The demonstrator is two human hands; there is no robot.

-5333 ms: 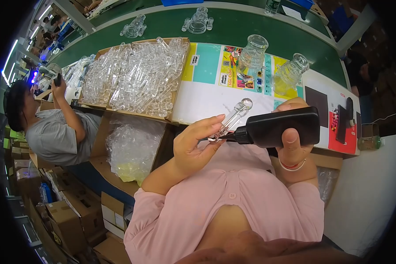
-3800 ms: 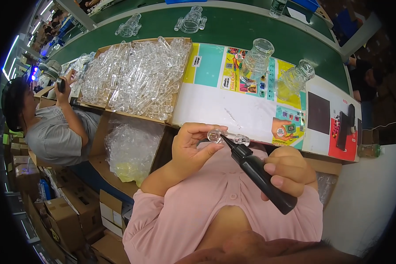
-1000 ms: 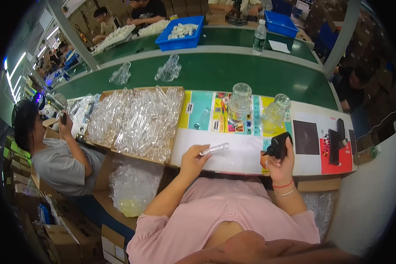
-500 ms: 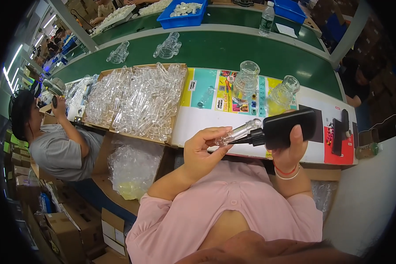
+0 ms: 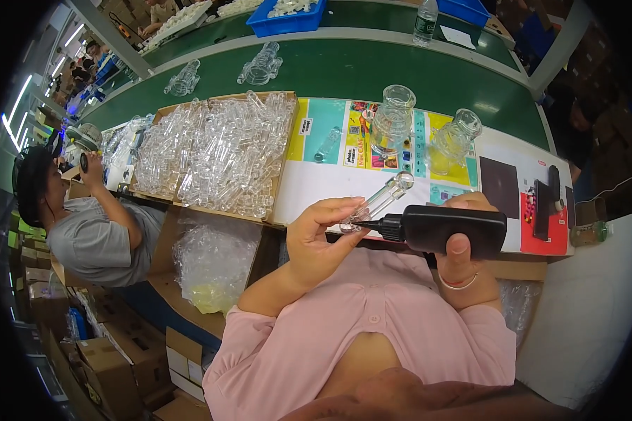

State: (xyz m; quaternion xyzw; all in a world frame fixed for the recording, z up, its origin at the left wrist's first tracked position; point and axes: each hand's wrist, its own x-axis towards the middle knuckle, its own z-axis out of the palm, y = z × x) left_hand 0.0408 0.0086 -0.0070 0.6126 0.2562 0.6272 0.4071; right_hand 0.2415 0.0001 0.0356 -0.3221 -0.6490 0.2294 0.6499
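Left hand: the left hand (image 5: 321, 238) pinches a clear glass tube (image 5: 378, 203) by its lower end, fingers closed on it, raised above the near table edge.
Glass tube: tilted, its rounded upper end pointing up and right toward the jars.
Right hand: the right hand (image 5: 463, 245) is clenched around a black squeeze bottle (image 5: 451, 229) lying sideways; the bottle's narrow nozzle touches the tube's lower end.
Cardboard tray: a shallow cardboard tray (image 5: 285, 151) on the table, left of the hands, heaped full with clear glass pieces.
Jars: two clear glass jars (image 5: 392, 126) stand upright on a colourful printed mat (image 5: 333, 130); what is inside them cannot be told.
Blue bin: a blue bin (image 5: 281, 21) beyond the green conveyor belt (image 5: 344, 70) holds pale small parts.
Plastic bag: a crumpled clear plastic bag (image 5: 214, 263) sits in an open carton below the table.
Co-worker: a person in a grey shirt (image 5: 95, 238) sits at the left.
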